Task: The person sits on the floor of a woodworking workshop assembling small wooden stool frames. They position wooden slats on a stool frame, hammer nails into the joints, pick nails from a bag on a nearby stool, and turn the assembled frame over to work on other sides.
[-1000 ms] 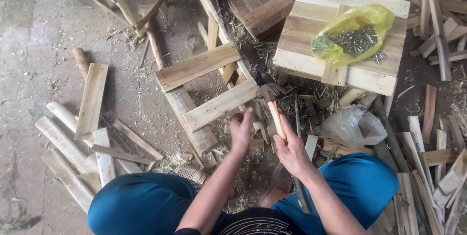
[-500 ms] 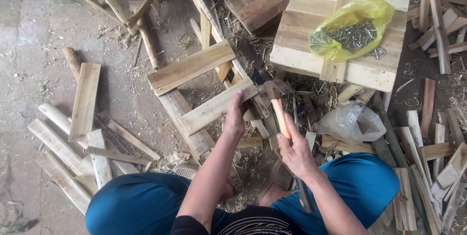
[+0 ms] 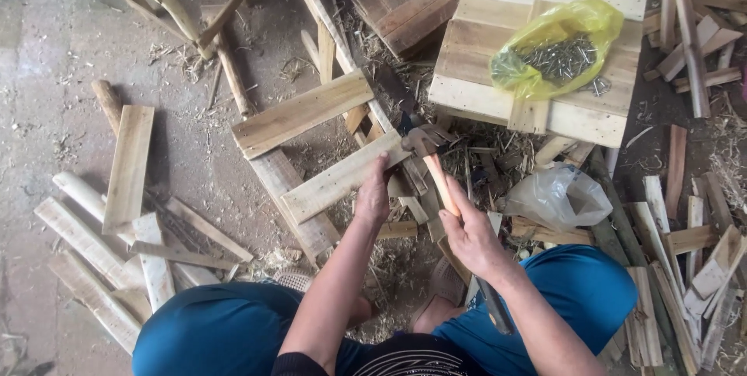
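Since a moment ago, the hammer (image 3: 430, 159) is swinging down so its head is meeting the near slat's (image 3: 342, 177) right end, mid nailing. Right hand (image 3: 473, 236) is gripping the wooden handle; left hand (image 3: 374, 193) is pressing curled fingers onto that slat. Next strike needs fingers kept aside. Farther right, a yellow nail bag (image 3: 556, 45) is sitting on a pallet stool (image 3: 498, 72).
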